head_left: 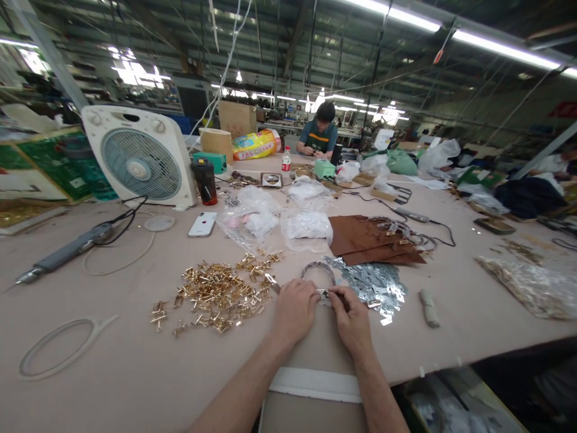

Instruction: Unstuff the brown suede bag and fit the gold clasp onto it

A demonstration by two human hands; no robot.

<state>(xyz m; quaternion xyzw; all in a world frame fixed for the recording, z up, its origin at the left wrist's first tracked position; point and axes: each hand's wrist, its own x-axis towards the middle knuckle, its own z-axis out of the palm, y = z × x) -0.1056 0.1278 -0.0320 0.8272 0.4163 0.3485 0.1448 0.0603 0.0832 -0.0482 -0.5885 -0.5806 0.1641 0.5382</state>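
My left hand point(295, 310) is closed, its fingertips pinched at one side of a thin, curved strap point(318, 265) with a patterned surface. A narrow strip with a shiny metal end point(272, 281) pokes out past its knuckles. My right hand point(352, 319) pinches the other side of the strap, thumb against fingers. Between the fingertips shows a small piece with a dark spot point(325, 293); its exact kind is unclear. Left of my hands lies a heap of gold-coloured metal fittings point(220, 294). Flat silver metal plates point(376, 285) are spread out on the right.
Brown sheets point(360, 239) with more straps lie beyond the plates. Clear plastic bags point(308, 230), a phone point(202, 224), a fan point(139, 159) and a corded tool point(67, 251) are on the table. A rolled grey piece point(429, 308) lies at right. Across the table sits a co-worker point(318, 135).
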